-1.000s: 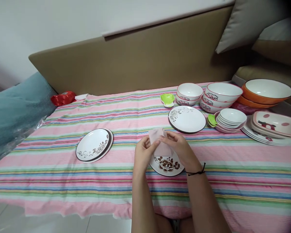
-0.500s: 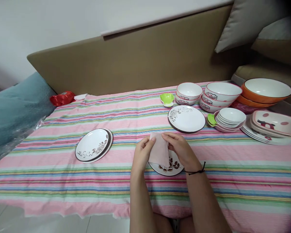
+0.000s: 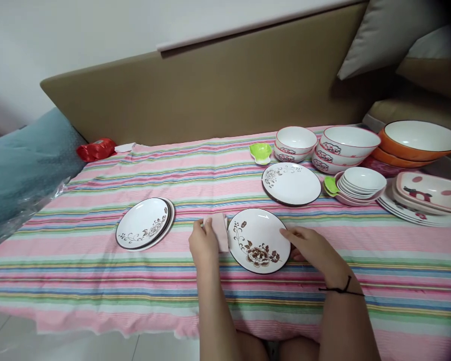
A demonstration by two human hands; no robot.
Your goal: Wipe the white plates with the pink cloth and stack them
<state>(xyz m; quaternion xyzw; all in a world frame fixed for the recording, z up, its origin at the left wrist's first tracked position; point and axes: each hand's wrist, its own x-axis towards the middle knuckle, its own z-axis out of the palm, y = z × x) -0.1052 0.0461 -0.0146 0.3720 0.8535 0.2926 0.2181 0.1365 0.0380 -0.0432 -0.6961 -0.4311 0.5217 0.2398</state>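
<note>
A white plate with a brown flower pattern (image 3: 258, 239) lies on the striped cloth right in front of me. My left hand (image 3: 203, 244) is closed on a folded pale pink cloth (image 3: 221, 231), held just left of the plate's rim. On the other side, my right hand (image 3: 311, 245) has its fingers at the plate's right edge; a thin black band circles that wrist.
A stack of matching flowered plates (image 3: 145, 229) lies at the left, another single plate (image 3: 291, 183) behind. At the right stand stacked white bowls (image 3: 346, 145), small saucers (image 3: 361, 183), orange bowls (image 3: 417, 140) and pink-patterned dishes (image 3: 428, 193). A green dish (image 3: 260, 152), red packet (image 3: 96, 149).
Both hands held the pink cloth over the plate; now the left hand has carried it off to the left, baring the plate, and the right hand has dropped to the plate's right rim.
</note>
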